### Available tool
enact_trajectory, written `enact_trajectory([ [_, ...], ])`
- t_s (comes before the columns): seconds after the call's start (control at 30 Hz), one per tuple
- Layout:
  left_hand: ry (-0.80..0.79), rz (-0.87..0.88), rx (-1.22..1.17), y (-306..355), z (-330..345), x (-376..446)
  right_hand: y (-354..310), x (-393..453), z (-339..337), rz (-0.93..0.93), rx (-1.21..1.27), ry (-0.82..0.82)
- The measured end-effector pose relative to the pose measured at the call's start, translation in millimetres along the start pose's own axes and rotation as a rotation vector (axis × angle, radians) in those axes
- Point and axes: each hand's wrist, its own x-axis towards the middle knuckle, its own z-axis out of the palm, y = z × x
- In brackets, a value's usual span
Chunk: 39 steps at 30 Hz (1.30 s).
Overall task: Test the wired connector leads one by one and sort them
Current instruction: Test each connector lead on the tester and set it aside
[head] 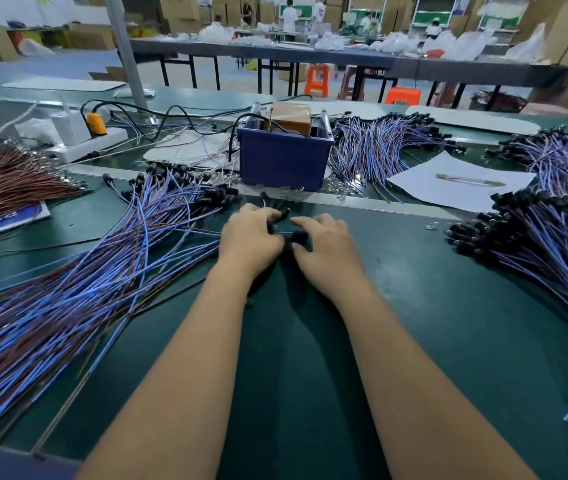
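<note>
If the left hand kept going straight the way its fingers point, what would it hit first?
Probably the loose black connectors just past the left hand, then the blue bin; depth is hard to judge.

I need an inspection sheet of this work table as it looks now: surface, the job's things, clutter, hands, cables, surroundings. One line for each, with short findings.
Surface: green table, bare in front of the arms.
Job's things: blue leads with black plugs in a left pile, a right pile and a far pile; blue box holding a device.
Clutter: white paper with a pen; brown wires far left.
Hands: left hand and right hand both have a grip on a black plug between them.
Cables: black cords run from the box to a white power strip.
Surroundings: long table, orange stools, cardboard boxes, people far behind.
</note>
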Motion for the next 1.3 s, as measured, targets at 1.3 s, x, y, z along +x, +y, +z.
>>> enact_trajectory([
  [1.3,-0.602,-0.158,-0.698,44.0,-10.2,-29.6,0.9,-3.8,-17.1,0.242,0.967,0.030],
])
